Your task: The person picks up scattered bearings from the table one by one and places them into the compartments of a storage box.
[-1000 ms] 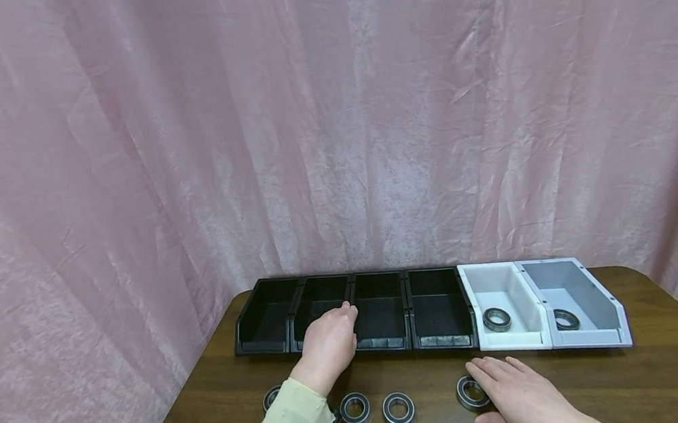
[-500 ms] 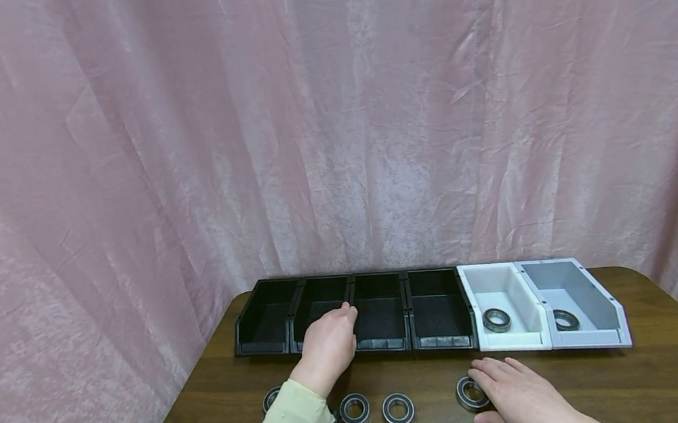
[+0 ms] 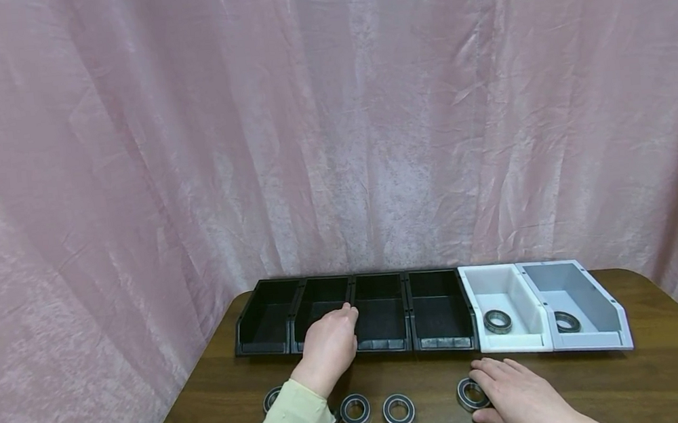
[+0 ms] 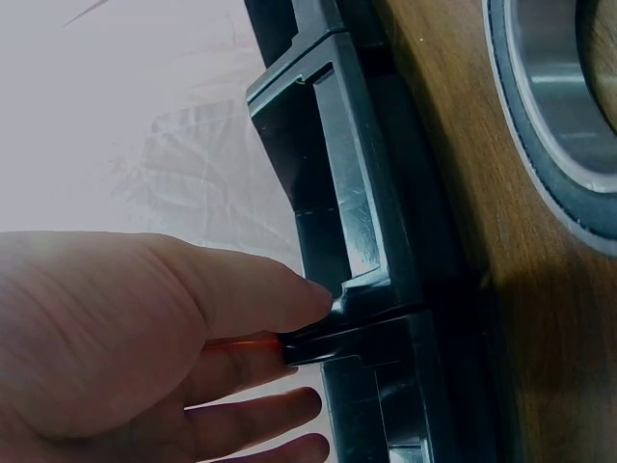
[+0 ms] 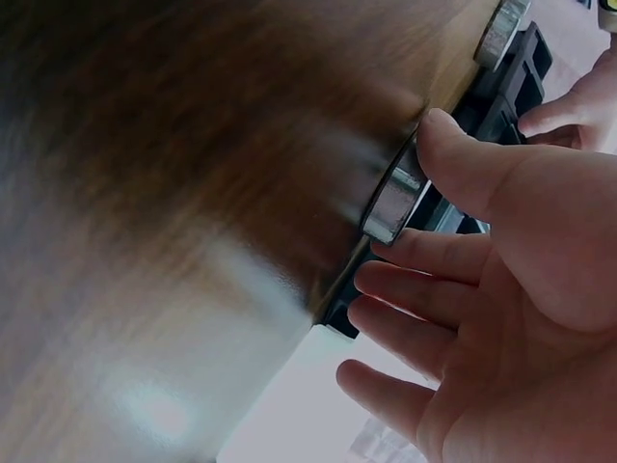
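Note:
My left hand [image 3: 329, 338] reaches to the row of black bins and pinches the wall between two of them. In the left wrist view the thumb lies on the near side of a black bin [image 4: 357, 183], with the other fingers beyond the divider. My right hand [image 3: 522, 398] is low on the right, holding a ball bearing [image 3: 464, 401] flat on the table between thumb and index finger. The right wrist view shows that bearing's shiny outer rim between those two fingers, the other fingers spread. Two more bearings lie between the hands, one a ring bearing [image 3: 388, 414].
Right of the black bins stand a white bin [image 3: 508, 284] and a grey bin [image 3: 589, 296], each with one bearing inside. Another bearing [image 3: 268, 401] is partly hidden by the left sleeve [image 3: 294, 420]. A pink curtain [image 3: 332, 137] hangs behind the wooden table [image 3: 209, 394].

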Demonstrator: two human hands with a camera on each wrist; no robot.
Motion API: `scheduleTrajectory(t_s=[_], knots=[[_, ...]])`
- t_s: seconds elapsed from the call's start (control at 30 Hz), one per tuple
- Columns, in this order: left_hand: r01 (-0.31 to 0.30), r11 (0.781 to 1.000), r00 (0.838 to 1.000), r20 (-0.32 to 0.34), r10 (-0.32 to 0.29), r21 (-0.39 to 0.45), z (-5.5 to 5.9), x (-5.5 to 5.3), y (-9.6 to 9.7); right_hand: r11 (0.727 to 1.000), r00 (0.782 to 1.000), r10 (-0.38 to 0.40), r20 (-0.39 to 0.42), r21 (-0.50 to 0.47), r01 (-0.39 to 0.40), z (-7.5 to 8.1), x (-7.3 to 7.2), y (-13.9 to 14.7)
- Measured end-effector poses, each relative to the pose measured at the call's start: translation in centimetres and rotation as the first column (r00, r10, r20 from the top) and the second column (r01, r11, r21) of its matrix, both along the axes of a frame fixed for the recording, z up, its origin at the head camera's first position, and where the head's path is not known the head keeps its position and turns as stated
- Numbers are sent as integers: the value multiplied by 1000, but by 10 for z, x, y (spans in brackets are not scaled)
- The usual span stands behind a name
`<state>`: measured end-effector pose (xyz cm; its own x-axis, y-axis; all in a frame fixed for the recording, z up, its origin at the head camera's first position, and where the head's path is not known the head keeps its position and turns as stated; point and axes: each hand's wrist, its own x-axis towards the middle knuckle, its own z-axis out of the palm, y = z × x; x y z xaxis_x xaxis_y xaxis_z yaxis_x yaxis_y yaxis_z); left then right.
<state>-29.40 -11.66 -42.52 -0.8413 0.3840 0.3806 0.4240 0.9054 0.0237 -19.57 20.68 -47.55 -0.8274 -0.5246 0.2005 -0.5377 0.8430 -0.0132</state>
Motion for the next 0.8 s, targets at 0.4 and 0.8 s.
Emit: scheduleTrajectory(t_s=[0.4, 0.8], knots=[[8, 1000, 1000, -7, -8, 0, 0, 2, -1, 1000, 1000, -8, -22, -7, 7, 0, -1, -2], [10, 1000, 1000, -17, -10, -7, 0, 2, -1, 999, 999, -44, 25, 4, 44, 0, -3, -5]])
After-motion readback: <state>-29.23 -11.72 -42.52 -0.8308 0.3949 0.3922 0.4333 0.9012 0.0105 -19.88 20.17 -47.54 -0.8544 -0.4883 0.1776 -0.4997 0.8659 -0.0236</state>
